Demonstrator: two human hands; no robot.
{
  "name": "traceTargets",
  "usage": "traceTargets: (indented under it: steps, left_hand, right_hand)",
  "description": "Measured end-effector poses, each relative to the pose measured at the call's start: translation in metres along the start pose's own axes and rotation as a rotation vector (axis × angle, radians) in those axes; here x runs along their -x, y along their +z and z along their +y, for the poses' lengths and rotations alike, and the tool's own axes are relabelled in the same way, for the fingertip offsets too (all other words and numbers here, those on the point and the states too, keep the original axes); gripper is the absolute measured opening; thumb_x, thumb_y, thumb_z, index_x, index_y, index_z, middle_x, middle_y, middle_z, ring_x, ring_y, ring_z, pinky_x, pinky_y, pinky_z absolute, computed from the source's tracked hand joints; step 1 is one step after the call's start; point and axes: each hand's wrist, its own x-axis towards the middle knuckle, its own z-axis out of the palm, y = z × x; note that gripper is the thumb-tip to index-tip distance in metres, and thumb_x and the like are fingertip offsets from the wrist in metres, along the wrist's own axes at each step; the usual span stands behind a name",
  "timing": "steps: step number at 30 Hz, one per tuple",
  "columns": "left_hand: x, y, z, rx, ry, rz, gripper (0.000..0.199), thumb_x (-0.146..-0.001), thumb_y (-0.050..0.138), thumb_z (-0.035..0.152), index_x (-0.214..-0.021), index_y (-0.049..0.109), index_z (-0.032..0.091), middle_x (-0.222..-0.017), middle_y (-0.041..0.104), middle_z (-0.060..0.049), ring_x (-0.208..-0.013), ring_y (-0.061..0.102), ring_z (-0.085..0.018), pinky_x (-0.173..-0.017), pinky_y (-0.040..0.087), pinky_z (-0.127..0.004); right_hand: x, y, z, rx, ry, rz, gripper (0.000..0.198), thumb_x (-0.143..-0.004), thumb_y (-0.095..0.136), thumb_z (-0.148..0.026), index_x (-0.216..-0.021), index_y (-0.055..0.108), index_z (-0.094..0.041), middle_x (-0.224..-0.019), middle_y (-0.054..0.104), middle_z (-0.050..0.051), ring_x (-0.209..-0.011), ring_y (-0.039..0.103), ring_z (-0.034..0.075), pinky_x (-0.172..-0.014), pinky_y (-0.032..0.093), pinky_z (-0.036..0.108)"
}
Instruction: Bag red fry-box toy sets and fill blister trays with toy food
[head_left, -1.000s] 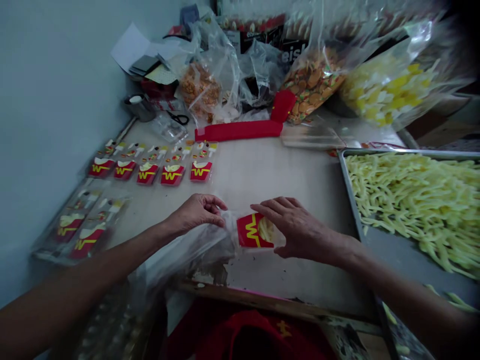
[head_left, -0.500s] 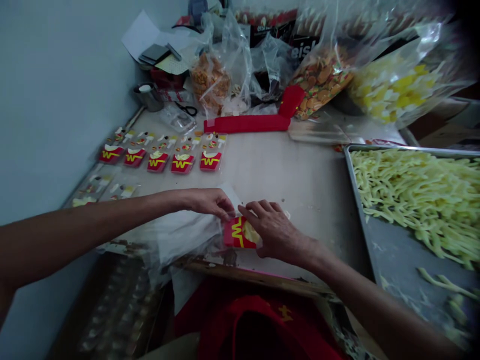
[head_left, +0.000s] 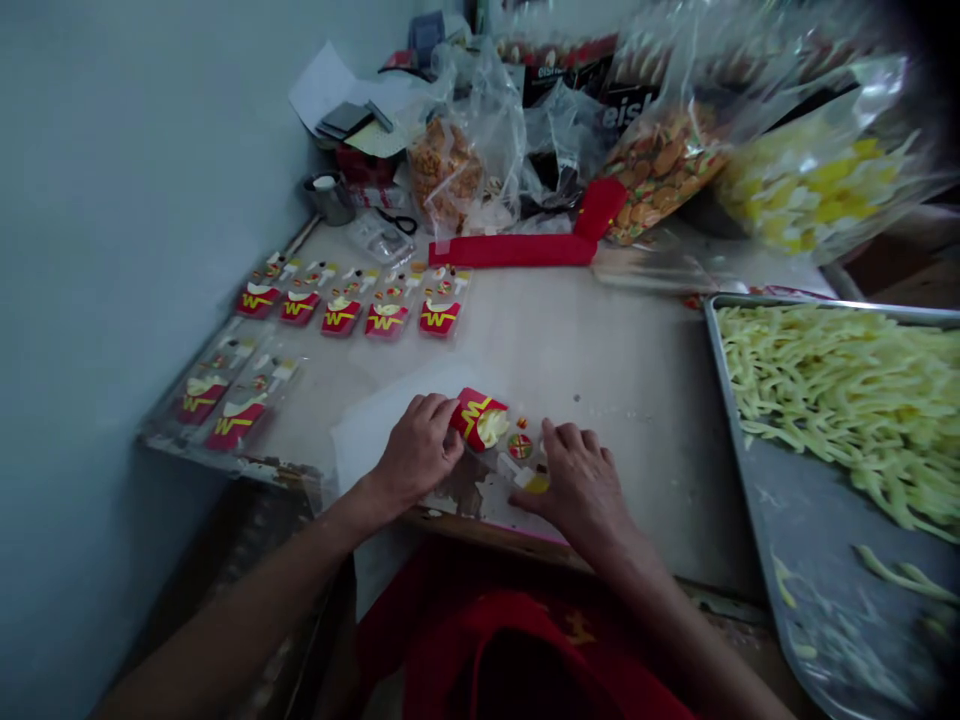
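A clear phone case point(head_left: 492, 461) lies at the table's front edge, its long side running left to right. On its left half is a red fries box piece point(head_left: 478, 418) with a yellow W and pale fries. Small food pieces sit on its right half, among them a round pizza-like one point(head_left: 520, 446). My left hand point(head_left: 424, 447) has its fingers closed on the case's left end. My right hand point(head_left: 581, 475) grips the right end, thumb and fingers at opposite edges. White sheet material point(head_left: 367, 425) lies beneath and left of the case.
Several finished-looking cases point(head_left: 386, 320) stand in rows at the left. A tray of pale fries-like strips point(head_left: 716, 400) is at the right. Behind are a long red strip point(head_left: 517, 250), bags of small pieces point(head_left: 664, 165), scissors point(head_left: 397, 221) and a metal cup point(head_left: 334, 203).
My left hand has drawn back toward me onto the case's left end. My right hand has uncovered the fries and shifted right. The case is tilted differently. The camera view has shifted slightly.
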Motion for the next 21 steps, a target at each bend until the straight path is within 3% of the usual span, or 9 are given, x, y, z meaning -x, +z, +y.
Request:
traceTargets:
  steps: [3,7,11,14,18,21]
  left_hand:
    - [-0.008,0.001,0.004,-0.12,-0.01,-0.057,0.033,-0.085,0.054,0.013,-0.117,0.062,0.013,-0.11,0.064,-0.012,-0.106,0.057,-0.027,-0.094,0.049,-0.039]
    - [-0.03,-0.01,0.014,-0.281,-0.039,-0.244,0.019,-0.09,0.05,0.015,-0.099,0.066,0.013,-0.095,0.066,-0.011,-0.086,0.063,-0.024,-0.076,0.051,-0.035]
    - [-0.052,-0.013,0.026,-0.361,-0.058,-0.303,0.021,-0.091,0.046,0.011,-0.095,0.067,0.012,-0.089,0.068,-0.011,-0.077,0.065,-0.023,-0.067,0.048,-0.032]
    - [-0.053,-0.013,0.033,-0.358,-0.017,-0.25,0.02,-0.09,0.047,0.008,-0.092,0.066,0.012,-0.085,0.067,-0.011,-0.077,0.065,-0.024,-0.066,0.047,-0.032]
    - [-0.035,-0.012,0.044,-0.303,0.038,-0.09,0.019,-0.093,0.049,0.014,-0.084,0.065,0.015,-0.082,0.067,-0.009,-0.078,0.064,-0.022,-0.065,0.045,-0.031]
    - [-0.021,-0.008,0.059,-0.16,0.088,-0.022,0.019,-0.094,0.051,0.017,-0.081,0.064,0.017,-0.08,0.067,-0.007,-0.076,0.064,-0.019,-0.065,0.045,-0.029]
  right_hand:
    - [-0.002,0.0,-0.002,-0.031,0.024,0.01,0.087,-0.062,0.084,-0.051,-0.135,0.052,-0.016,-0.118,0.061,0.014,-0.106,0.053,0.035,-0.082,0.042,0.042]
    - [-0.005,0.005,-0.008,-0.043,0.029,0.055,0.081,-0.065,0.081,-0.049,-0.133,0.051,-0.016,-0.115,0.061,0.014,-0.103,0.052,0.033,-0.081,0.039,0.04]
    - [-0.004,0.006,-0.009,-0.061,0.008,0.105,0.079,-0.065,0.08,-0.046,-0.131,0.05,-0.014,-0.113,0.059,0.017,-0.1,0.051,0.034,-0.079,0.039,0.041]
    - [-0.001,0.0,-0.008,-0.071,-0.007,0.125,0.076,-0.064,0.078,-0.042,-0.128,0.05,-0.012,-0.112,0.058,0.018,-0.098,0.049,0.034,-0.079,0.039,0.044]
    - [0.006,-0.014,-0.012,-0.065,-0.027,0.133,0.066,-0.064,0.076,-0.037,-0.121,0.054,-0.011,-0.106,0.056,0.018,-0.093,0.047,0.034,-0.078,0.039,0.046]
    - [0.006,-0.023,-0.02,-0.072,-0.055,0.155,0.06,-0.066,0.077,-0.034,-0.118,0.057,-0.012,-0.102,0.057,0.018,-0.09,0.047,0.033,-0.075,0.04,0.047]
